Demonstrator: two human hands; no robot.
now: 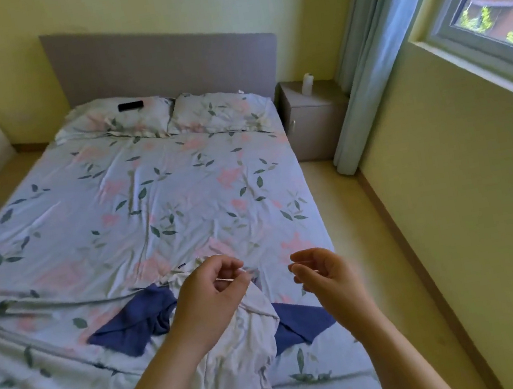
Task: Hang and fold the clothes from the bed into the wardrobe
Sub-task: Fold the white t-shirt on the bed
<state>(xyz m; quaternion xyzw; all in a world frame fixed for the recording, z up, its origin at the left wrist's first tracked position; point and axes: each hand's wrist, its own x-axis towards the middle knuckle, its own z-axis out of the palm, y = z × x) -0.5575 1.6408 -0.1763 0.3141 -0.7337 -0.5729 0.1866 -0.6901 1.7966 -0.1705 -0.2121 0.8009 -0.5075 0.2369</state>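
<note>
A crumpled white garment (241,364) lies on the near part of the bed (147,194), which has a floral sheet. My left hand (211,299) pinches the garment's upper edge between thumb and fingers and lifts it slightly. A navy blue garment (135,328) lies flat under the white one and shows on both sides of it. My right hand (321,274) hovers just right of the white garment with its fingers loosely curled, and nothing shows in it. No wardrobe is in view.
Two floral pillows lie at the headboard, and a small black object (131,106) rests on the left one. A grey nightstand (313,118) with a white bottle (308,83) stands right of the bed. A curtain (371,58) and a window are on the right wall. Floor runs along the bed's right side.
</note>
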